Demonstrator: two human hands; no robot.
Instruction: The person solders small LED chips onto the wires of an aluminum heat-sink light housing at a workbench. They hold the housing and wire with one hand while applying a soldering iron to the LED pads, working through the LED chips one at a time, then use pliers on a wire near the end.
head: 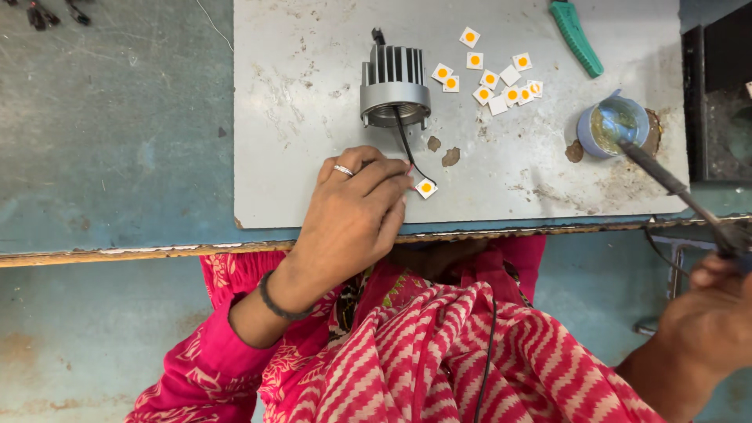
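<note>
My left hand point(356, 207) rests on the grey work plate point(298, 117), fingertips pinching the thin wires next to a small white square chip with an orange centre point(426, 188). A black wire runs from it up to a finned grey metal lamp housing point(395, 86). My right hand point(705, 321), at the lower right, grips a soldering iron point(666, 178) whose tip dips into a small round blue pot of flux point(612, 127).
Several loose white chips with orange centres point(493, 78) lie scattered right of the housing. A green-handled tool point(576, 35) lies at the top right. A dark box point(721, 94) stands at the right edge. The blue bench edge point(117, 254) runs below the plate.
</note>
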